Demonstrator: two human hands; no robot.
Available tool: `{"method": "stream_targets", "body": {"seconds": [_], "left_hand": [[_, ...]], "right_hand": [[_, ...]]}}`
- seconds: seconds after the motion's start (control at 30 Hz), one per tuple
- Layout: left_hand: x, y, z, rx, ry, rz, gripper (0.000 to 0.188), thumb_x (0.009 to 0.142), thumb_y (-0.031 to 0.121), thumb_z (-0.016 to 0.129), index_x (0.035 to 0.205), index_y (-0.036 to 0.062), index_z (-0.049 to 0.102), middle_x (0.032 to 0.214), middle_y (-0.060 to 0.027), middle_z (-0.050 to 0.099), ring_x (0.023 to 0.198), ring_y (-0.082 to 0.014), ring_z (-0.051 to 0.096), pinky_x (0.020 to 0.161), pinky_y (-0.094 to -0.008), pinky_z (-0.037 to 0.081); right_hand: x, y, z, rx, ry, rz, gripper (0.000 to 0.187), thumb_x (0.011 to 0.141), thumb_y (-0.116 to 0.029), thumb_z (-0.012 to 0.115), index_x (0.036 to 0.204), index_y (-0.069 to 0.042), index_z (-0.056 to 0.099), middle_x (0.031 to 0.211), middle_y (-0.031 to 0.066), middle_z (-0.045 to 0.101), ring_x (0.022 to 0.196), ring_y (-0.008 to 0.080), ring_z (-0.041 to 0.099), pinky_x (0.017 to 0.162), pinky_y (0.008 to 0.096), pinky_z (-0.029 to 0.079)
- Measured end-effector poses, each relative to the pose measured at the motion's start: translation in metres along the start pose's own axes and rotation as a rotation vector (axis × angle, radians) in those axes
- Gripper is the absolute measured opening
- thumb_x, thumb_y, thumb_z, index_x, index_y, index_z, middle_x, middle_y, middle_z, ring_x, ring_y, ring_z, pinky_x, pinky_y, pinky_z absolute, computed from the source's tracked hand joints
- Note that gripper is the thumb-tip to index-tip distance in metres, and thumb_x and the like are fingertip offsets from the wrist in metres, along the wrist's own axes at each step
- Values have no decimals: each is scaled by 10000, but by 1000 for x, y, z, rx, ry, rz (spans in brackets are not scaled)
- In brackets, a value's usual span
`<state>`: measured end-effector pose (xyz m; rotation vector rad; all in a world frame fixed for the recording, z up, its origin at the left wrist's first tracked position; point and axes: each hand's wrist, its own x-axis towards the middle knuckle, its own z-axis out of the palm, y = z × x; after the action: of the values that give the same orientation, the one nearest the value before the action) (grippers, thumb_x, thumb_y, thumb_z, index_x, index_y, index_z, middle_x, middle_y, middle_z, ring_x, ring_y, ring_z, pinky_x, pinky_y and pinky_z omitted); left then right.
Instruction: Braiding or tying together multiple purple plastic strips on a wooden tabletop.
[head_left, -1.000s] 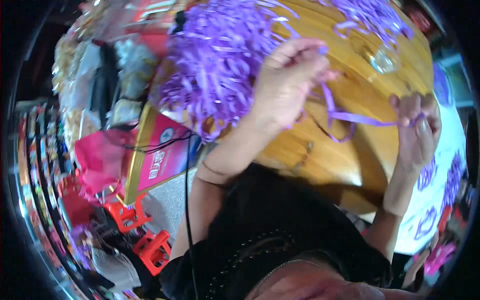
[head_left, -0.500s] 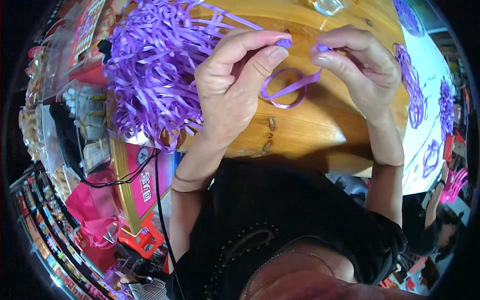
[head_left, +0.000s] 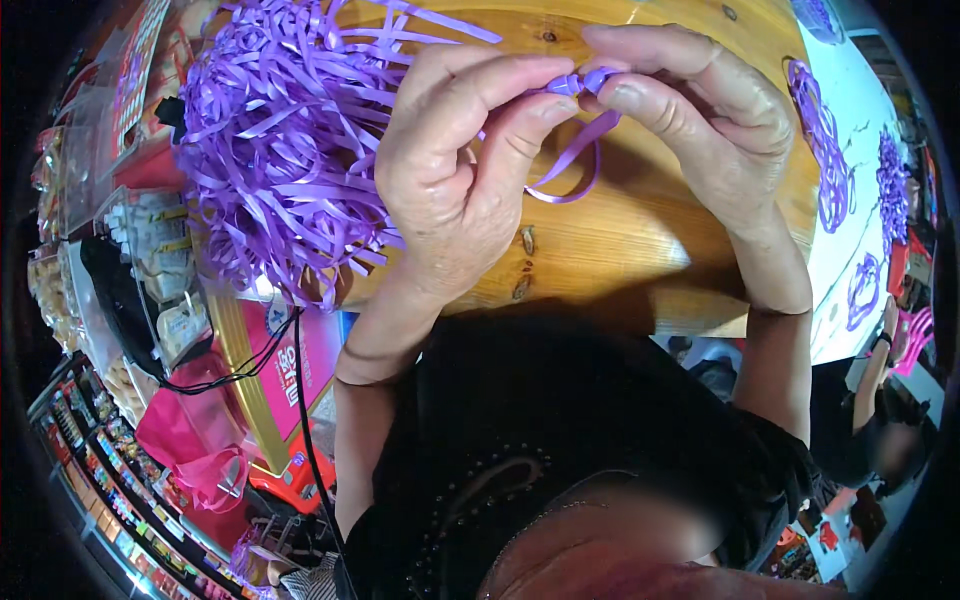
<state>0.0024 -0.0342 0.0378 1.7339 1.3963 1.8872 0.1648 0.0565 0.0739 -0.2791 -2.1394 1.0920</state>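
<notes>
Over the wooden table, my left hand (head_left: 450,160) pinches one small purple plastic clasp half (head_left: 564,85) between thumb and index finger. Facing it, my right hand (head_left: 715,125) pinches the other purple clasp half (head_left: 598,79). The two pieces almost meet; I cannot tell whether they are joined. From the fingers a flat purple lanyard strap (head_left: 572,160) hangs in a loop above the wood. Left of my left hand lies a large tangled pile of purple lanyards (head_left: 270,150).
The wooden table (head_left: 600,265) meets a white marbled surface (head_left: 840,270) at right, with purple lanyard bundles (head_left: 825,150) on it. At left are clear plastic boxes (head_left: 150,240), a pink box with gold edge (head_left: 290,370) and a black cable (head_left: 310,440). Another person's arm (head_left: 878,365) shows at far right.
My hands have come together, bringing the two clasp halves from a clear gap to almost touching. The strap loop has lifted with them. The view has shifted slightly.
</notes>
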Motion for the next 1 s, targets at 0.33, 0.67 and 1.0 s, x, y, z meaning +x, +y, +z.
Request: {"method": "stream_targets", "body": {"seconds": [0.33, 0.67, 1.0], "left_hand": [[0, 0, -2, -81, -4, -88, 124, 788, 7, 653, 909, -11, 638, 769, -34, 561, 655, -92, 493, 572, -193, 375], [-1, 2, -4, -45, -40, -123, 115, 811, 5, 615, 921, -27, 629, 783, -27, 557, 733, -97, 500, 689, -205, 396], [1, 2, -7, 70, -51, -6, 113, 750, 37, 693, 841, 2, 634, 633, -45, 515, 526, -129, 469, 471, -234, 355]], "right_hand": [[7, -11, 4, 45, 67, 125, 172, 782, 46, 636, 953, 36, 624, 882, 126, 627, 780, 156, 612, 669, 227, 487], [6, -4, 6, -31, 12, 49, 179, 781, 35, 642, 960, 38, 633, 877, 126, 620, 793, 170, 615, 693, 244, 492], [13, -23, -1, 210, -25, 424, 180, 797, 64, 606, 976, 64, 624, 910, 139, 592, 768, 172, 629, 644, 242, 528]]}}
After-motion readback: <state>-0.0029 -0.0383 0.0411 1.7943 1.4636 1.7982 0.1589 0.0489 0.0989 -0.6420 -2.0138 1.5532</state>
